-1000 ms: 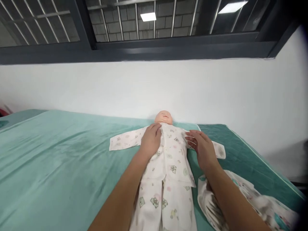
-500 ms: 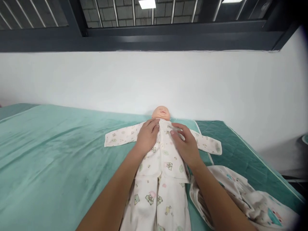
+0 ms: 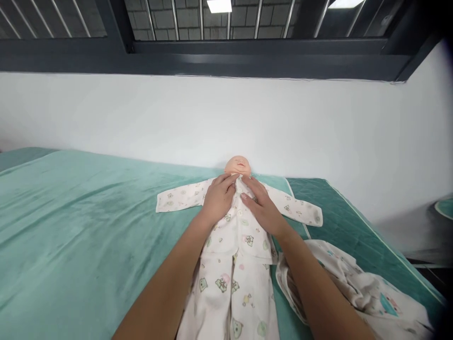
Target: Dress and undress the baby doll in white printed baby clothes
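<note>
A baby doll lies on its back, dressed in a white long-sleeved baby shirt with small animal prints. Matching white pants stretch below the shirt's hem towards me. My left hand rests flat on the left side of the shirt's chest, fingertips near the collar. On the chest's other side lies my right hand, its fingers stretched out and the tips by the neckline. Both sleeves spread out sideways. The upper front of the shirt is partly hidden under my hands.
A light green sheet covers the bed, with a darker green quilted pad at right. Beside my right forearm lies a crumpled white printed cloth. Behind the doll rises a white wall beneath a dark window frame.
My right hand has moved left and lowered onto the shirt beside the neckline. The left hand has stayed nearly in place, and the view has shifted slightly.
</note>
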`<state>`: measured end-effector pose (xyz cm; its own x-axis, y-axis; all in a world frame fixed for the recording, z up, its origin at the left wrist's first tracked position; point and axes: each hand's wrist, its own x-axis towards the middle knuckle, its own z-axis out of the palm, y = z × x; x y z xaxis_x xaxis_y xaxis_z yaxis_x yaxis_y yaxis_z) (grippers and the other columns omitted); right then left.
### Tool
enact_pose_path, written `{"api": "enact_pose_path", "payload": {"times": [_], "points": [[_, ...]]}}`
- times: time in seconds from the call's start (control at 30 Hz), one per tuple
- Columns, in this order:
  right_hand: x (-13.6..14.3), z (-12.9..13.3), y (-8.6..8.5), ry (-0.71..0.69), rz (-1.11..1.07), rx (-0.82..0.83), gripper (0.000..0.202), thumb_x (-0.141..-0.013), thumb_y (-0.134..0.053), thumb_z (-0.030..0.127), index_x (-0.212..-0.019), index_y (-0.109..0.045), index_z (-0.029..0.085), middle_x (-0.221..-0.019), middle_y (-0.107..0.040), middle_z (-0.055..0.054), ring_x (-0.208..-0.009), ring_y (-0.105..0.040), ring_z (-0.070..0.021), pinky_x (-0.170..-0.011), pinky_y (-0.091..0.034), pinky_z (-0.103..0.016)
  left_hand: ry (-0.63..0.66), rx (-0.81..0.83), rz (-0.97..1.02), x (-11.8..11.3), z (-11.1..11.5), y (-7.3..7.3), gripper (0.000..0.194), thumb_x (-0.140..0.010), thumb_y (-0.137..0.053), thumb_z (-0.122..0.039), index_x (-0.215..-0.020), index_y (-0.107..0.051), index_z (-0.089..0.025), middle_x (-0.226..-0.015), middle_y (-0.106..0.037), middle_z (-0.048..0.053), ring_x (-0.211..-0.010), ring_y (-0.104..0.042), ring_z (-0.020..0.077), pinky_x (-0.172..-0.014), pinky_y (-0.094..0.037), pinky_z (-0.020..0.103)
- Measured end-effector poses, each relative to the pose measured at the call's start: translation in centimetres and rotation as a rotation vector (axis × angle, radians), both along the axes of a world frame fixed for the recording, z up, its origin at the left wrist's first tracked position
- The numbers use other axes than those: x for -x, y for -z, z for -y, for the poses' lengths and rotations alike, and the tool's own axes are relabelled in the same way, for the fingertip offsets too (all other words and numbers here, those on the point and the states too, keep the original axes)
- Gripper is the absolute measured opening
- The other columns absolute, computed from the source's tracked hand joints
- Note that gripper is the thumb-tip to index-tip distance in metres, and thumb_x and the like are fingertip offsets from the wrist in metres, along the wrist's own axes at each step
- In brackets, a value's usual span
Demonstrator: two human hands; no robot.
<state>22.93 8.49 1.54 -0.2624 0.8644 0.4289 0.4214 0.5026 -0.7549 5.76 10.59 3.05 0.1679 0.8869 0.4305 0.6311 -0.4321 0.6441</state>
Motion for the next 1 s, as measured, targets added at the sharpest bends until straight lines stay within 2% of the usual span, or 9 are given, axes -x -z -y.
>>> {"api": "enact_pose_path", "payload": {"times": [0.2, 0.43, 0.6, 0.8, 1.0], "points": [[0.12, 0.02, -0.28, 0.028, 0.026, -0.041, 0.046, -0.101, -0.036, 0.052, -0.139, -0.053, 0.031, -0.154, -0.043, -0.001, -0.147, -0.029, -0.0206, -0.123, -0.020, -0.047, 0.022, -0.007, -0.037, -0.05, 0.18, -0.21, 0.047, -0.096, -0.035, -0.023, -0.136, -0.059, -0.026, -0.143, -0.054, 0.007, -0.134, -0.047, 0.0232, -0.116, -0.034, 0.044], [0.27, 0.53, 0.01, 0.152, -0.081, -0.037, 0.041, -0.098, -0.044, 0.050, -0.130, -0.056, 0.029, -0.143, -0.052, -0.005, -0.137, -0.040, -0.0226, -0.118, -0.029, -0.047, 0.018, 0.021, -0.055, -0.16, 0.30, -0.50, 0.047, -0.095, -0.035, -0.021, -0.133, -0.062, -0.029, -0.143, -0.054, 0.005, -0.136, -0.046, 0.0234, -0.117, -0.034, 0.045], [0.27, 0.55, 0.07, 0.151, -0.072, -0.031, 0.041, -0.098, -0.045, 0.050, -0.130, -0.057, 0.028, -0.145, -0.051, -0.005, -0.138, -0.039, -0.0226, -0.118, -0.028, -0.046, 0.041, -0.027, -0.034, -0.13, 0.56, -0.44, 0.046, -0.096, -0.036, -0.021, -0.132, -0.063, -0.029, -0.153, -0.046, 0.000, -0.141, -0.042, 0.0222, -0.119, -0.033, 0.042], [0.06, 0.31, -0.14, 0.111, 0.030, 0.003, 0.048, -0.099, -0.040, 0.054, -0.139, -0.053, 0.032, -0.155, -0.042, -0.002, -0.147, -0.028, -0.0225, -0.123, -0.019, -0.049, 0.089, -0.062, -0.021, -0.13, 0.65, -0.37, 0.048, -0.096, -0.034, -0.018, -0.136, -0.059, -0.028, -0.142, -0.059, -0.001, -0.139, -0.045, 0.0207, -0.117, -0.036, 0.041], [0.10, 0.07, -0.30, 0.119, 0.033, 0.021, 0.048, -0.097, -0.042, 0.055, -0.138, -0.055, 0.034, -0.153, -0.043, -0.002, -0.145, -0.031, -0.0242, -0.122, -0.021, -0.051, 0.104, -0.084, -0.054, -0.14, 0.79, -0.56, 0.049, -0.096, -0.034, -0.016, -0.135, -0.059, -0.031, -0.142, -0.059, -0.002, -0.138, -0.046, 0.0206, -0.116, -0.037, 0.043]]}}
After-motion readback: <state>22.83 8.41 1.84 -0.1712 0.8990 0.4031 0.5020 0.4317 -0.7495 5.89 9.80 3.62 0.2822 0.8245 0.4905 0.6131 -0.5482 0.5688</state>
